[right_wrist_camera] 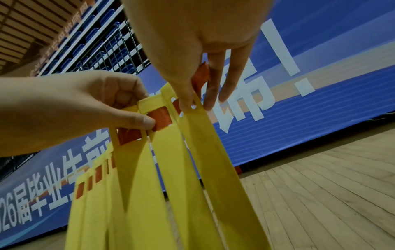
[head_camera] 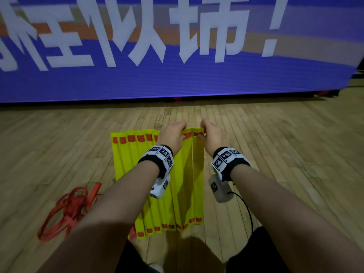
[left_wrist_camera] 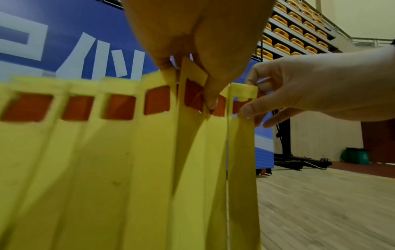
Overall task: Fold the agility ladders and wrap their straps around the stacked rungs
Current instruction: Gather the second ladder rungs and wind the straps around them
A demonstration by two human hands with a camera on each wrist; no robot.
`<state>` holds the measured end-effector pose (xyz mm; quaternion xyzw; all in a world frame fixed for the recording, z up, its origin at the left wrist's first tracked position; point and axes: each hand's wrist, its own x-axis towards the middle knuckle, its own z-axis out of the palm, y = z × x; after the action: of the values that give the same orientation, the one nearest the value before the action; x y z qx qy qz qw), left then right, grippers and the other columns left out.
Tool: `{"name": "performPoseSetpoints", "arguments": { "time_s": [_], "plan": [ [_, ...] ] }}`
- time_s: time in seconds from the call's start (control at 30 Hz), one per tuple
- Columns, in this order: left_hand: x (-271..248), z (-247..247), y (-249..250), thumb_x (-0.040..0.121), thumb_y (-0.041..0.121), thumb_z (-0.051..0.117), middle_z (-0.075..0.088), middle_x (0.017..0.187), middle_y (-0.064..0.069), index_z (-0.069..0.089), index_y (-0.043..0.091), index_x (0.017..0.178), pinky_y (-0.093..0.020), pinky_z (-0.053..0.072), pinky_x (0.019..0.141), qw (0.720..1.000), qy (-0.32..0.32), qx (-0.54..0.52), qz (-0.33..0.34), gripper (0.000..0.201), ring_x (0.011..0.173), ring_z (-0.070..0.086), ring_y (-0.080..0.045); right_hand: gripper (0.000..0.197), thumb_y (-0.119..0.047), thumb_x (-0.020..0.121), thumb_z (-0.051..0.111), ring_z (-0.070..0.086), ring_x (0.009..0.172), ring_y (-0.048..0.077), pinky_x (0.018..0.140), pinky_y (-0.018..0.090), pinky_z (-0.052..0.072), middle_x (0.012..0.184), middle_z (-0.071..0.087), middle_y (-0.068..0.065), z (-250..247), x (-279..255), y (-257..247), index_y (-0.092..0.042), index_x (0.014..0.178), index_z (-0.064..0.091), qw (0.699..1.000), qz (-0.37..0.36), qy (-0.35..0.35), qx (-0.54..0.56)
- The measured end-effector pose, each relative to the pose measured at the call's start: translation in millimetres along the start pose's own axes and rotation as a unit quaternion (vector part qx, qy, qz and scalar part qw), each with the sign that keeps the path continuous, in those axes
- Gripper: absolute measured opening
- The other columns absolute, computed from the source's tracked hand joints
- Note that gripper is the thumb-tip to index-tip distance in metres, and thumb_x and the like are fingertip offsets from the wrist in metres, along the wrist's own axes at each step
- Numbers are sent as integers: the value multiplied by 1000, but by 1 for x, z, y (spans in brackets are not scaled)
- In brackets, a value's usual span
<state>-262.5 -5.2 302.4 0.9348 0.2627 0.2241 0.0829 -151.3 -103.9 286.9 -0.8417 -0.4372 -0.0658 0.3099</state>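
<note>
Yellow ladder rungs (head_camera: 137,164) lie fanned side by side on the wooden floor, an orange strap (head_camera: 131,138) showing through the slots at their ends. My left hand (head_camera: 184,131) pinches the far end of a rung near the right of the fan. My right hand (head_camera: 201,131) pinches the far end of the last rung, right beside it. In the left wrist view the left hand (left_wrist_camera: 205,94) presses its thumb on a tilted rung (left_wrist_camera: 85,169) at the strap (left_wrist_camera: 158,99). In the right wrist view the right hand (right_wrist_camera: 198,101) grips rung (right_wrist_camera: 192,169) and strap (right_wrist_camera: 162,116) together.
A loose tangle of orange strap (head_camera: 72,205) lies on the floor to the left of the rungs. A big blue banner (head_camera: 177,79) stands just beyond. My legs are at the bottom of the head view. Yellow stand seats (left_wrist_camera: 295,30) rise at the right.
</note>
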Motion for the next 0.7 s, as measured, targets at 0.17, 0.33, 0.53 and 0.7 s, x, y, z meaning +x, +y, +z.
{"name": "performPoseSetpoints", "arguments": {
  "time_s": [0.17, 0.33, 0.53, 0.7],
  "plan": [
    [-13, 10, 14, 90, 17, 61, 64, 96, -6, 56, 11, 97, -37, 40, 83, 998, 60, 11, -14, 10, 94, 56, -27, 16, -24, 91, 59, 56, 73, 22, 63, 38, 49, 81, 59, -1, -2, -10, 11, -18, 91, 44, 1000, -5, 13, 13],
    [-16, 19, 17, 91, 25, 62, 66, 98, -2, 59, 14, 101, -36, 35, 95, 996, 78, -14, -29, 14, 96, 58, -24, 21, -24, 86, 67, 58, 80, 19, 70, 41, 52, 85, 60, -2, 2, -10, 25, -25, 93, 47, 997, 15, 3, 74],
    [-20, 25, 10, 91, 34, 60, 67, 97, -2, 63, 16, 101, -30, 27, 89, 995, 89, -8, -43, 20, 98, 57, -23, 13, -25, 88, 65, 52, 80, 13, 64, 27, 38, 84, 60, -4, -1, -13, 28, -18, 98, 64, 991, 8, -31, 127],
    [-22, 21, -2, 89, 37, 61, 65, 95, 2, 65, 21, 99, -27, 20, 87, 997, 64, -39, -35, 19, 99, 54, -19, 16, -21, 85, 68, 53, 73, 21, 70, 34, 46, 80, 61, 14, 5, -8, 30, -6, 90, 66, 968, 28, -74, 236]
  ]
}}
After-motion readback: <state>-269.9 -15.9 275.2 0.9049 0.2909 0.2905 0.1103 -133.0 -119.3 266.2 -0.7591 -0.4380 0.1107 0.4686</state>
